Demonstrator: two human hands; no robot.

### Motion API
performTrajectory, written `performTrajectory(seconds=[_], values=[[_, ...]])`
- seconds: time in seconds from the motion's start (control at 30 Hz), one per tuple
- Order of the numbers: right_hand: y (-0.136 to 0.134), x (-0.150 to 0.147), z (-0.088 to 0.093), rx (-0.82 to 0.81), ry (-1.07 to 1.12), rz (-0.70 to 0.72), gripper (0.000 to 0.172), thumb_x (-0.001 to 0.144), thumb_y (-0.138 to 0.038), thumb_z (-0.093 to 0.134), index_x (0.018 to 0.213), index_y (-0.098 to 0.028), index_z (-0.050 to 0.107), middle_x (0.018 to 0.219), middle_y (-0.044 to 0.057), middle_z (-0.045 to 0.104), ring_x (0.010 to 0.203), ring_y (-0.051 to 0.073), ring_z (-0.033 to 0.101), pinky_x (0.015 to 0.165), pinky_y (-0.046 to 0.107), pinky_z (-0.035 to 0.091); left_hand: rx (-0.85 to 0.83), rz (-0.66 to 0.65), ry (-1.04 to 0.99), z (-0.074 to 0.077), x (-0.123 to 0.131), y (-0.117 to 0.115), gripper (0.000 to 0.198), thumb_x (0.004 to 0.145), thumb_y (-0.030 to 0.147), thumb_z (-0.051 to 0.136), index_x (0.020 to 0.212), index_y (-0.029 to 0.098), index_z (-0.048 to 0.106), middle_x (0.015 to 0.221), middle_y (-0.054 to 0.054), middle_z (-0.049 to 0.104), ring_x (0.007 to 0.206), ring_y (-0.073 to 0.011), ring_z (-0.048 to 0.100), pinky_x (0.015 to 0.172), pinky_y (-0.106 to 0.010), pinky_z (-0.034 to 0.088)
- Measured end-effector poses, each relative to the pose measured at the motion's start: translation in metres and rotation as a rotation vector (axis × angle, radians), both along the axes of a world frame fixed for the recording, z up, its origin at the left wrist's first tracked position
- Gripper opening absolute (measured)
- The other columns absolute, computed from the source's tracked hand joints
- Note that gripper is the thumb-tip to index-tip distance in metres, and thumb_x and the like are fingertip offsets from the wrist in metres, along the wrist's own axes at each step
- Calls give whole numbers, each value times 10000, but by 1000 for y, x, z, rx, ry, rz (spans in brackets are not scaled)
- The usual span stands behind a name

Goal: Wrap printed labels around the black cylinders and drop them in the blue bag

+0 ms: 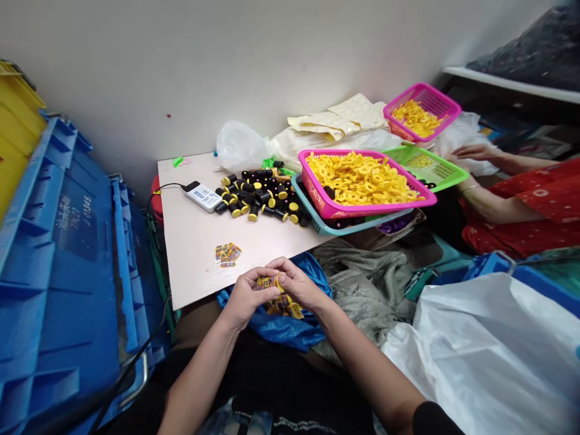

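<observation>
Between my two hands is a small cylinder with a yellow printed label (268,283). My left hand (247,296) is closed on its left end, thumb along the near side. My right hand (296,283) grips the right end with thumb and fingers. Just below them a blue bag (281,331) lies open, holding several yellow-labelled pieces (285,307). Small printed labels (228,254) lie in a loose pile on the white table (190,241). Farther back is a heap of black cylinders with yellow ends (258,193).
A pink basket (326,208) of yellow rings rests on a light-blue basket (324,228). Behind are a green basket (446,175) and another pink basket (446,109). A phone (202,196) lies on the table. Blue crates (67,241) stand left; a co-worker's arm (512,160) reaches in at right.
</observation>
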State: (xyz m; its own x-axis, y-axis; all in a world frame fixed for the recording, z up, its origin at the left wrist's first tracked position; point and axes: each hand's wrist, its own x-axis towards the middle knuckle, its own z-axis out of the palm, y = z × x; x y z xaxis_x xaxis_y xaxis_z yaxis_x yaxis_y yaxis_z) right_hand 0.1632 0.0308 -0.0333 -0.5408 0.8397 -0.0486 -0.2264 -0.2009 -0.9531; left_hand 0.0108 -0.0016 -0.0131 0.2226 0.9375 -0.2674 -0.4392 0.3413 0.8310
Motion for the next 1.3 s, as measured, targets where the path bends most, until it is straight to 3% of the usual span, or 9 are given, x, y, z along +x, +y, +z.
performTrajectory(seconds=[0.1,0.23,0.43,0.53,0.63,0.7,0.8,1.1,1.3], values=[[20,10,4,8,-52,67,523,741,-622,632,1041,-194,611,966,53,610,876,173,567,752,301,469,-36,-31,-71,-4,-2,1,381,576,244,846,908,160,678,826,-21,681,708,-112,623,698,-242,523],[46,12,18,40,-100,-46,476,828,-610,520,1052,-204,628,1065,73,608,965,181,552,779,305,477,-2,72,-252,-1,-9,5,416,695,287,770,1071,208,610,899,-17,634,733,-99,574,654,-214,494],[39,-14,27,131,-226,177,430,798,-504,628,1111,-213,578,963,30,632,757,143,595,720,299,483,18,93,-265,-7,-24,13,259,767,320,686,976,234,558,887,-1,592,741,-108,544,660,-223,454],[57,-17,22,341,-418,53,315,853,-465,556,1031,-210,605,958,46,642,808,173,589,743,318,462,170,-48,83,-16,-26,10,224,819,377,607,1001,247,591,943,-33,616,845,-169,572,765,-307,470],[101,-17,11,651,-857,-366,207,892,-350,499,938,-182,611,999,103,634,981,236,531,857,367,397,450,-116,657,-26,-24,8,298,789,349,643,1074,261,640,1193,-83,595,1154,-276,487,997,-449,372],[131,-20,-1,741,-1212,-514,178,867,-268,522,974,-140,582,1049,159,612,1036,281,479,874,403,354,583,-27,908,-32,-26,10,288,801,303,630,1085,265,654,1247,-88,574,1198,-288,455,1039,-477,327],[154,-26,-20,749,-1562,-511,182,867,-178,468,1006,-95,552,1032,199,604,1022,308,451,833,419,318,629,160,1148,-40,-42,21,196,864,255,536,975,237,696,1075,-97,635,1061,-267,519,973,-445,387],[107,-13,-18,755,-1410,-647,224,836,-269,516,1031,-166,553,1039,132,623,1001,300,454,806,389,321,329,296,1667,-47,-76,68,290,802,392,610,984,189,709,1040,-152,621,1015,-345,487,812,-449,407],[66,7,-12,683,-1077,-657,218,797,-300,570,971,-170,591,994,114,648,967,274,516,863,399,385,240,376,1328,-49,-77,85,93,705,274,682,678,186,687,768,-75,660,808,-244,584,763,-371,433]])
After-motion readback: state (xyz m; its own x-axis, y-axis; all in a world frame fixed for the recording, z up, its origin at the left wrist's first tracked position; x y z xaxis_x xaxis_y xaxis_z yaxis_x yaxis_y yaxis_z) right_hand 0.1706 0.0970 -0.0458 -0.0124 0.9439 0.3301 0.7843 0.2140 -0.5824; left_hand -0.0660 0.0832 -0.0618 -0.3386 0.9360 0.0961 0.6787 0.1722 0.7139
